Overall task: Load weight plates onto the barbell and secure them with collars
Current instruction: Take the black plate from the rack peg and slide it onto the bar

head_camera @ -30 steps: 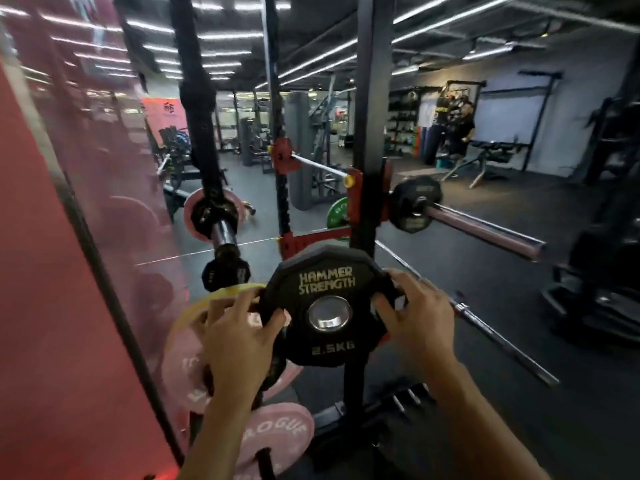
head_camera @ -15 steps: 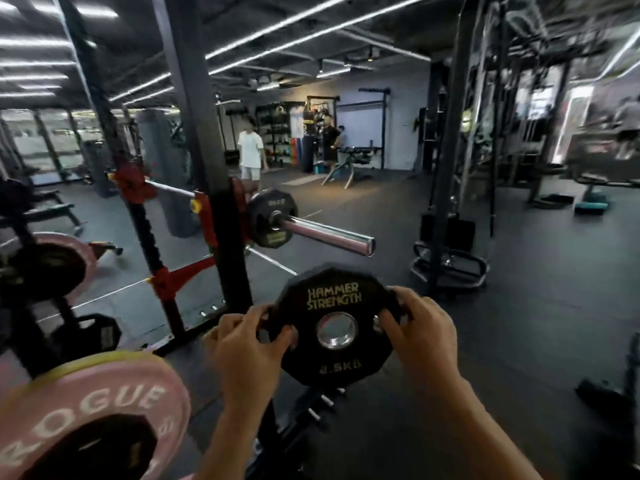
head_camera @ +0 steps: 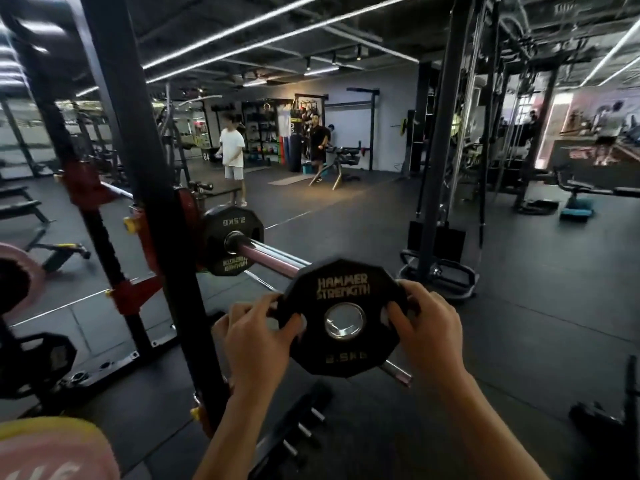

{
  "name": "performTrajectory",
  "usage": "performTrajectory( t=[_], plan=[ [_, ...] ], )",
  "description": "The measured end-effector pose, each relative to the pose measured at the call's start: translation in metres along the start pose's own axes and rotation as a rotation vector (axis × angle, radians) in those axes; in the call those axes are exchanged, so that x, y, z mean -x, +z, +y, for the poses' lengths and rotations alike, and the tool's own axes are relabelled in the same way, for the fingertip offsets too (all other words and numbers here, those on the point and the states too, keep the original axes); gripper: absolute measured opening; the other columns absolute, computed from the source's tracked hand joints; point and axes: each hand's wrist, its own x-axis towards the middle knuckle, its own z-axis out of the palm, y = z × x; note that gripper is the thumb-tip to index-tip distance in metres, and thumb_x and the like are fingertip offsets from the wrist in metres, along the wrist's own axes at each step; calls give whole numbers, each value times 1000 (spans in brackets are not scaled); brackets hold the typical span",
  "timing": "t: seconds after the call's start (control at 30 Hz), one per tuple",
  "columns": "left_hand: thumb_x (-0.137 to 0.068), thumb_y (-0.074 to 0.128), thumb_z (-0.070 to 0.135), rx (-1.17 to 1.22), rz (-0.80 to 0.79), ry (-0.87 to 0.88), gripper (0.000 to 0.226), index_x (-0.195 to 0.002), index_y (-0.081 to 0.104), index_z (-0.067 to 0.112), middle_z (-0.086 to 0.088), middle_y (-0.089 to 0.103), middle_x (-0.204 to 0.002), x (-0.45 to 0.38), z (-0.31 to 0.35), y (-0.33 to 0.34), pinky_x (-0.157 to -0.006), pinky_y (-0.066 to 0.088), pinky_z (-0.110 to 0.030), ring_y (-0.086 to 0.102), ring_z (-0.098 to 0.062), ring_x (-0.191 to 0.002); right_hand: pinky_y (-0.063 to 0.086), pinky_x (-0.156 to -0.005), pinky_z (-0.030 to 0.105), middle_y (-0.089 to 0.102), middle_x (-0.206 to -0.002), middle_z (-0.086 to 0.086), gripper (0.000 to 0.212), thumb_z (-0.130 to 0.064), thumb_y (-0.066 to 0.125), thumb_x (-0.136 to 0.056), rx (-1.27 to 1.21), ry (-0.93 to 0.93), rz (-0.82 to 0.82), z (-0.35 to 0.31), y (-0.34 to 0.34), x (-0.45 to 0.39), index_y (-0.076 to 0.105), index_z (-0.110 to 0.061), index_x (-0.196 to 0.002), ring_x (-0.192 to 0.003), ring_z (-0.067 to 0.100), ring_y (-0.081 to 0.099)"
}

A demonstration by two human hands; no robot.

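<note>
I hold a small black Hammer Strength 2.5 kg plate point(head_camera: 343, 306) upright in front of me. My left hand point(head_camera: 256, 337) grips its left edge and my right hand point(head_camera: 427, 323) grips its right edge. The plate covers the near part of the barbell sleeve point(head_camera: 273, 256), whose end point(head_camera: 398, 374) shows below the plate's right side. A second black 2.5 kg plate point(head_camera: 230, 240) sits on the sleeve against the rack. I see no collar.
The black rack upright point(head_camera: 138, 161) with red hooks stands left of the sleeve. Pink Rogue plates point(head_camera: 59, 452) hang at the lower left. A cable machine point(head_camera: 436, 202) stands to the right. Two people stand at the back.
The view has swung further right toward the sleeve. The held plate has come up in front of the sleeve's end, which was well above and left of it before.
</note>
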Motion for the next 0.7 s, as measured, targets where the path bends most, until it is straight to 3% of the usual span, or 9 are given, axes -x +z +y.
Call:
performTrajectory(
  t=[0.13, 0.3, 0.37, 0.47, 0.53, 0.63, 0.7],
  plan=[
    [-70, 77, 47, -52, 28, -42, 38, -103, 70, 30, 11, 64, -86, -9, 7, 25, -84, 18, -20, 56, -15, -93, 35, -64, 28, 51, -69, -11, 32, -24, 75, -80, -39, -12, -40, 29, 23, -27, 68, -27, -111, -68, 17, 55],
    [-68, 57, 65, -138, 69, -130, 44, -100, 69, 36, 14, 64, -87, -11, 19, 50, -87, 19, -23, 53, -12, -95, 36, -66, 28, 64, -80, -3, 32, -29, 70, -83, -130, -77, -150, 67, 53, -66, 66, -28, -115, -75, 21, 60],
    [-65, 71, 58, -163, 119, -164, 40, -98, 70, 34, 15, 62, -85, -11, 25, 55, -86, 18, -21, 52, -12, -93, 38, -64, 29, 64, -80, -6, 32, -25, 71, -83, -166, -131, -187, 76, 63, -79, 67, -26, -114, -76, 21, 61],
    [-60, 91, 31, -186, 182, -195, 39, -93, 71, 29, 28, 51, -77, -9, 35, 58, -88, 23, -19, 45, -6, -87, 38, -65, 28, 69, -85, 0, 33, -27, 69, -82, -203, -195, -227, 84, 82, -92, 68, -22, -114, -78, 24, 63],
    [-58, 92, 29, -219, 201, -213, 39, -91, 70, 29, 28, 51, -75, -4, 42, 59, -89, 28, -27, 39, -1, -87, 37, -68, 27, 70, -91, -1, 34, -23, 70, -83, -254, -209, -274, 88, 92, -97, 66, -23, -116, -82, 22, 62],
    [-54, 94, 29, -274, 283, -215, 41, -88, 70, 25, 20, 52, -77, 3, 46, 64, -83, 21, -19, 34, -1, -88, 38, -68, 29, 66, -89, -1, 37, -24, 68, -86, -317, -184, -341, 94, 105, -103, 63, -27, -122, -78, 15, 55],
    [-54, 88, 35, -293, 357, -178, 39, -87, 70, 24, 31, 42, -81, 4, 51, 65, -82, 20, -24, 32, 1, -87, 43, -68, 32, 65, -89, -3, 37, -24, 64, -87, -361, -193, -367, 94, 111, -104, 61, -28, -124, -78, 13, 54]
  ],
)
